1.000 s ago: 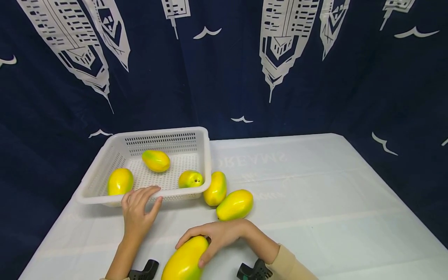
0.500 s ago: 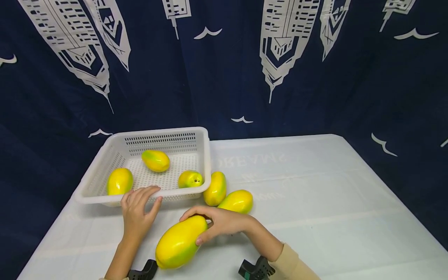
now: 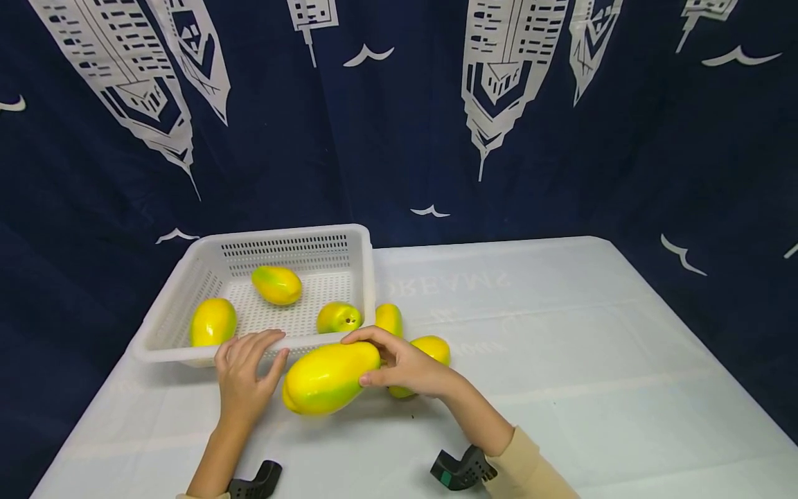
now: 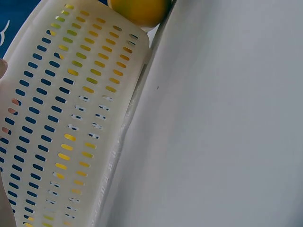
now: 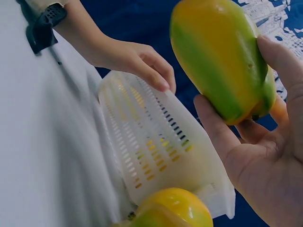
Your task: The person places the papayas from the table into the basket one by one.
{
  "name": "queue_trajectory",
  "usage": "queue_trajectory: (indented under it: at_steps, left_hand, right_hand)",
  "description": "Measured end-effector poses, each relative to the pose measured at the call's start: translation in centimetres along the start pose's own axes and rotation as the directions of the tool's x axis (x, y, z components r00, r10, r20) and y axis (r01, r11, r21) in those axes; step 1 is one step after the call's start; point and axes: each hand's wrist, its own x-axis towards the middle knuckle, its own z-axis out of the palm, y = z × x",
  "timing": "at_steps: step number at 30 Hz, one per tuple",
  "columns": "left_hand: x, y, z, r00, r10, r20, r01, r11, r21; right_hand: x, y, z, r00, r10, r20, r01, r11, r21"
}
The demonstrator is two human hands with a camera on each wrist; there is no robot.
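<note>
My right hand [image 3: 405,364] grips one end of a large yellow-green papaya [image 3: 330,378], raised off the table in front of the white basket [image 3: 168,355]. Thumb and fingers sit around the stem end in the right wrist view, where the papaya [image 5: 222,61] hangs over the basket's outer wall [image 5: 165,161]. My left hand [image 3: 243,378] holds the basket's near rim, its fingers over the edge and the thumb outside. Inside the basket lie three papayas, at left [image 3: 214,322], back [image 3: 277,285] and right [image 3: 339,317]. Only a sliver of the left hand shows in its wrist view.
Two more papayas lie on the table right of the basket, one against its corner [image 3: 389,319] and one nearer [image 3: 433,348], partly hidden by the right hand. A white cloth covers the table [image 3: 561,360]. Behind hangs a dark blue printed curtain [image 3: 399,138].
My right hand has lifted the papaya from the near edge of the view, forward and up toward the basket. The left hand has stayed on the rim.
</note>
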Motion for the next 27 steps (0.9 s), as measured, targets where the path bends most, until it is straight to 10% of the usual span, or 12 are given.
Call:
queue_trajectory:
  at_steps: [15, 27]
  left_hand:
    - [0.1, 0.0, 0.1, 1.000, -0.003, 0.002, 0.003, 1.000, -0.002]
    - [0.2, 0.1, 0.0, 1.000, -0.017, 0.012, 0.017, 1.000, -0.004]
  right_hand:
    - [-0.4, -0.8, -1.7, 0.961, -0.048, -0.274, 0.023, 0.995, -0.092]
    - [-0.9, -2.2, -2.6, 0.834, -0.143, -0.532, -0.017, 0.959, -0.284]
